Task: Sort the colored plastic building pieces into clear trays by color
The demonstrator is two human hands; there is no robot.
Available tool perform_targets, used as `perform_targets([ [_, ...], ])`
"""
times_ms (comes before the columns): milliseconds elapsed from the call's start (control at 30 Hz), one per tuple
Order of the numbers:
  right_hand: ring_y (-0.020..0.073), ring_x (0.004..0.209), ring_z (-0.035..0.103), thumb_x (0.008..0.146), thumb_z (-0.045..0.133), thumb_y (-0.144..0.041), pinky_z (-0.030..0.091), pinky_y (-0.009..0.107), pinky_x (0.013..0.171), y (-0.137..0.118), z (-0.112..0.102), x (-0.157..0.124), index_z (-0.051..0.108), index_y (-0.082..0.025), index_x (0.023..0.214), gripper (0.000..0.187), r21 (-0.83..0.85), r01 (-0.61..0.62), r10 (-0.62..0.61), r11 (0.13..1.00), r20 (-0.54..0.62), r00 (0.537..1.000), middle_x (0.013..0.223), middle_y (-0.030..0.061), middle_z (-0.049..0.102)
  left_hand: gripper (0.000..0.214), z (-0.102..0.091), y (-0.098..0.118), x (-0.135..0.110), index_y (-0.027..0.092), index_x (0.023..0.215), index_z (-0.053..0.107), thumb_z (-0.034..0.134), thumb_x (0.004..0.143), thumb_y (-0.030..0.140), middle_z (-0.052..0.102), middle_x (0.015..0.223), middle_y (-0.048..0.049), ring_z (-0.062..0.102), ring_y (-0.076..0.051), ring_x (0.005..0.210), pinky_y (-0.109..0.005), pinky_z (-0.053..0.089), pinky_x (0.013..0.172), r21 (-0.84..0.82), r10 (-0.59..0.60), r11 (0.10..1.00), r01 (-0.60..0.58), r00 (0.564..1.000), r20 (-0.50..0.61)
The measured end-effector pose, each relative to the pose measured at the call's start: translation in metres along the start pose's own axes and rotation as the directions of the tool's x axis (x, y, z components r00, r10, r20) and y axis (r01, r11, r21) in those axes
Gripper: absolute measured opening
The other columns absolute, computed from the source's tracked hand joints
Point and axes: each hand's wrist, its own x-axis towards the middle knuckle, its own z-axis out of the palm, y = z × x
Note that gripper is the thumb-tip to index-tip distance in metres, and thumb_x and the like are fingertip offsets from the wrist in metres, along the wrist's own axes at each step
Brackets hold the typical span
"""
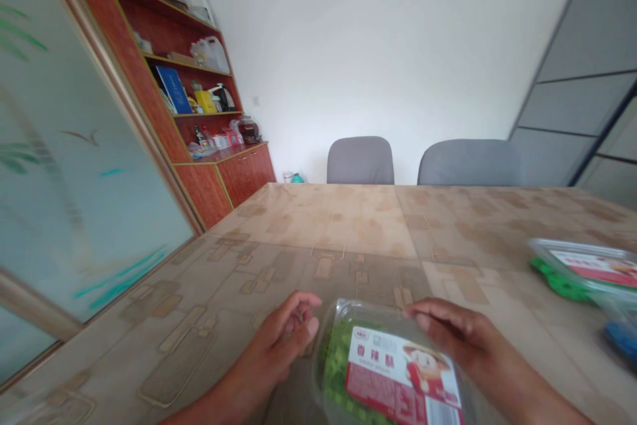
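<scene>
The clear box (343,352) of green bits at the near edge of the surface (348,226) bears a red-and-white label (398,372) with a cartoon figure; its red characters are too blurred to read. A frosted glass door (64,180) and a red-brown shelf unit (169,73) stand on the left, with two grey chairs (360,160) at the far edge. The left hand (286,335) is curled closed, thumb against forefinger, just beside the box's left wall. The right hand (458,335) lays pressed-together fingers on the box's far right corner, its thumb hidden. A second labelled box (587,266) lies at the right edge.
</scene>
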Motion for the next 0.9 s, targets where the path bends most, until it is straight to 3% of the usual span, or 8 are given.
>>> perform_targets([
  [167,0.0188,0.078,0.063,0.095,0.041,-0.041,0.049,0.03,0.069,0.014,0.012,-0.001,0.066,-0.021,0.09,0.033,-0.218,0.101,-0.115,0.971,-0.051,0.992,0.082,0.0049,0.064,0.036,0.013,-0.006,0.003,0.026,0.114,0.05,0.055,0.087,0.047,0.048,0.083,0.003,0.046,-0.007,0.057,-0.01,0.032,0.037,-0.02,-0.038,0.999,0.041,0.994,0.107],
  [333,0.0184,0.083,0.061,0.095,0.041,-0.034,0.049,0.03,0.072,0.015,0.021,-0.002,0.063,-0.022,0.092,0.025,-0.228,0.14,-0.168,0.964,-0.108,0.98,0.088,0.0047,0.06,0.044,0.023,-0.012,0.005,0.025,0.118,0.047,0.061,0.082,0.045,0.05,0.086,0.0002,0.056,-0.011,0.062,-0.012,0.037,0.034,-0.101,-0.04,0.994,0.051,0.993,0.113],
  [467,0.019,0.083,0.06,0.093,0.044,-0.033,0.047,0.03,0.073,0.017,0.022,0.002,0.063,-0.023,0.088,0.022,-0.248,0.129,-0.168,0.96,-0.143,0.975,0.085,0.0041,0.061,0.042,0.028,-0.017,0.001,0.024,0.113,0.048,0.059,0.082,0.049,0.053,0.086,-0.0003,0.056,-0.009,0.053,-0.015,0.042,0.034,-0.232,-0.041,0.97,0.077,0.987,0.156],
  [633,0.0186,0.076,0.06,0.091,0.045,-0.034,0.047,0.03,0.068,0.022,0.022,0.009,0.064,-0.021,0.084,0.025,-0.238,0.113,-0.135,0.965,-0.08,0.988,0.079,0.0032,0.062,0.046,0.032,-0.019,-0.001,0.024,0.119,0.044,0.057,0.082,0.048,0.055,0.092,-0.0025,0.053,-0.009,0.052,-0.015,0.039,0.033,-0.264,-0.065,0.959,0.105,0.986,0.156],
  [700,0.0185,0.076,0.06,0.091,0.045,-0.034,0.046,0.03,0.067,0.021,0.023,0.01,0.065,-0.02,0.085,0.025,-0.203,0.095,-0.113,0.974,-0.079,0.99,0.079,0.0035,0.062,0.042,0.031,-0.017,-0.002,0.024,0.119,0.045,0.056,0.084,0.044,0.056,0.093,-0.0032,0.057,-0.012,0.062,-0.016,0.041,0.039,-0.228,-0.051,0.97,0.085,0.987,0.15],
  [833,0.0192,0.079,0.062,0.091,0.045,-0.038,0.047,0.03,0.07,0.01,0.02,0.008,0.065,-0.02,0.086,0.027,-0.113,0.094,-0.109,0.989,-0.135,0.985,0.082,0.0039,0.063,0.026,0.027,-0.01,-0.003,0.025,0.113,0.053,0.051,0.09,0.038,0.06,0.098,-0.0028,0.059,-0.018,0.091,-0.026,0.048,0.075,-0.086,0.064,0.994,-0.06,0.997,0.044],
  [900,0.0208,0.088,0.062,0.092,0.044,-0.042,0.048,0.03,0.075,0.002,0.012,0.007,0.065,-0.022,0.091,0.029,-0.096,0.109,-0.125,0.989,-0.182,0.975,0.088,0.0045,0.066,0.025,0.024,-0.003,-0.001,0.026,0.11,0.054,0.048,0.091,0.041,0.061,0.089,-0.0006,0.059,-0.017,0.082,-0.025,0.047,0.07,-0.067,0.022,0.997,-0.024,0.999,-0.032],
])
